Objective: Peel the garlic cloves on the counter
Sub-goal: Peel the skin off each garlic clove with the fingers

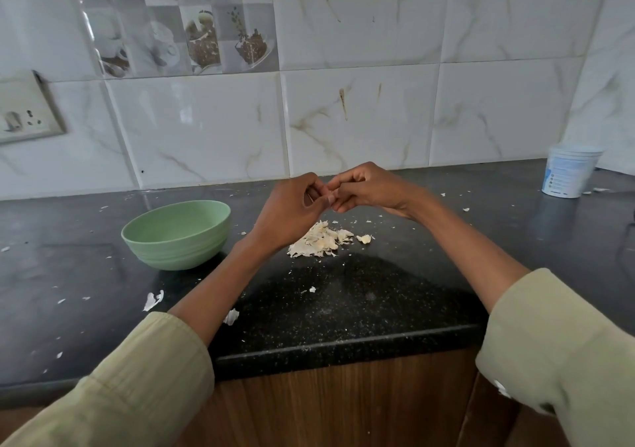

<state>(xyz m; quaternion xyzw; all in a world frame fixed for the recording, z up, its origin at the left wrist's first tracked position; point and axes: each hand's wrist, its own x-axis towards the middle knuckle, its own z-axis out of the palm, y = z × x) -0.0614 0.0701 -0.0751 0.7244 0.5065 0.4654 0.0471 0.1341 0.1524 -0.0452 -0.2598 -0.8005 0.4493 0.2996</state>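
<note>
Both hands raised over tabletop (343,309): left hand (292,206) and right hand (367,187) fingers curled together, pinching garlic clove (330,195) — barely visible. Peel pile (321,240) directly beneath — catches skins, likely. Green bowl (175,235) just left.

left hand (292,206) curled | right hand (367,187) curled | fingertips meeting, raised

Both hands raised above black counter (343,302), fingertips meeting. Left hand (292,206) and right hand (367,188) curled, pinching small pale piece between them, mostly hidden, likely garlic clove (330,195). Pile of garlic skins and cloves (318,240) on counter below hands. Green bowl (175,235) left of pile, contents not visible. White tub (568,171) far right near tiled wall (360,120). Skin flakes (153,300) scattered on counter. Beige sleeves (556,347).
</note>
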